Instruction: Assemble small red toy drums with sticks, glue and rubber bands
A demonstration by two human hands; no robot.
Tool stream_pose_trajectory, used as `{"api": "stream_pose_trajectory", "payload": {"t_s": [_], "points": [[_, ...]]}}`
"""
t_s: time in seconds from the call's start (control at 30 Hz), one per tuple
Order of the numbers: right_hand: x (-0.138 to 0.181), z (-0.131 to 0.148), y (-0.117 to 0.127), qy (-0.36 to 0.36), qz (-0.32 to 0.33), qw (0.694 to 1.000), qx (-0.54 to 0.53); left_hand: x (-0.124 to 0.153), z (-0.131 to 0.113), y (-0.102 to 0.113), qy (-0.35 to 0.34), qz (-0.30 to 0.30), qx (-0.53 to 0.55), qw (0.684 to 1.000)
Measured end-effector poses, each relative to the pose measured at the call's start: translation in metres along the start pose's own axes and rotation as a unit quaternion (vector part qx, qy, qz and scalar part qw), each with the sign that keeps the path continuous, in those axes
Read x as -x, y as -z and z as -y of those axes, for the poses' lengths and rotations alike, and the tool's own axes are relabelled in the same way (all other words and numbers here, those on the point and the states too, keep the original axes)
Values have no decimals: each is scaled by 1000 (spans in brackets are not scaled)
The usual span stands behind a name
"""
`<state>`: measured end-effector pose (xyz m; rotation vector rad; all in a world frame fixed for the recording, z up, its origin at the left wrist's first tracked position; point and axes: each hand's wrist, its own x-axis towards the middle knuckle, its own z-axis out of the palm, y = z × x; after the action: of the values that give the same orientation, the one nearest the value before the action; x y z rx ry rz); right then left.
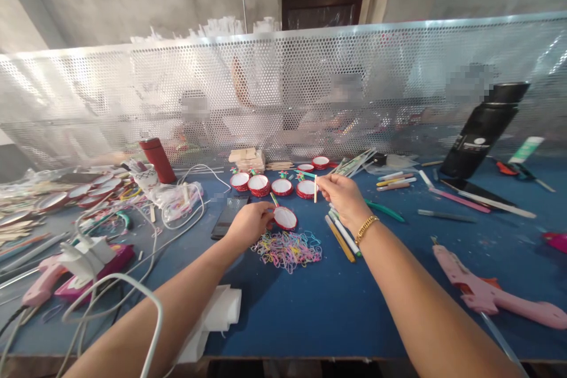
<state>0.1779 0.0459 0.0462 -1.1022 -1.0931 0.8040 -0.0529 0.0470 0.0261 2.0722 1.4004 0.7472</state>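
My left hand (250, 223) rests near the middle of the blue counter (310, 307), its fingers gripping the rim of a red-edged white disc (285, 218) that lies just beyond the heap of coloured rubber bands (287, 248). My right hand (343, 196) pinches a thin pale stick (315, 189) upright between thumb and fingertips, just before the row of similar red discs (271, 185). The black bottle (481, 130) toward the far right corner bears a white label too small to read.

table (310, 307): looking matt blue, cloth-like | screen (177, 88): showing perforated shiny metal | glue gun (487, 289): showing smooth pink plastic | bands (287, 246): looking rubbery | bangle (365, 228): gleaming gold metal | bottle (481, 130): appearing matt black | stick (315, 189): looking like pale wood
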Motion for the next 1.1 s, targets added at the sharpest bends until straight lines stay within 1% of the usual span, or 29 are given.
{"api": "stream_pose_trajectory", "payload": {"t_s": [0.2,0.37,0.47,0.53,0.6,0.7,0.77,0.83,0.97,1.1], "points": [[0,-6,-2,4,-4,1000,5,0,1,1,-37,-7,-97,995],[-2,-7,-1,-7,-12,1000,-1,1,-1,3,-41,-3,-123,992],[-2,-6,-2,-2,-5,1000,1,3,-4,4,-35,-35,-131,990],[0,-7,-4,12,7,1000,8,4,-8,4,-40,-63,-100,992],[5,-9,-10,34,31,999,25,6,-13,2,-53,-68,-18,996],[16,-15,-25,64,97,992,49,9,-22,-3,-66,-23,138,988],[24,-18,-35,67,138,987,50,12,-27,-6,-54,2,197,979],[32,-19,-43,65,158,984,49,14,-31,-7,-36,12,227,973],[41,-17,-51,68,173,982,31,17,-35,-6,-6,11,270,963],[44,-13,-53,66,198,978,15,18,-34,-4,18,25,268,963]]}}
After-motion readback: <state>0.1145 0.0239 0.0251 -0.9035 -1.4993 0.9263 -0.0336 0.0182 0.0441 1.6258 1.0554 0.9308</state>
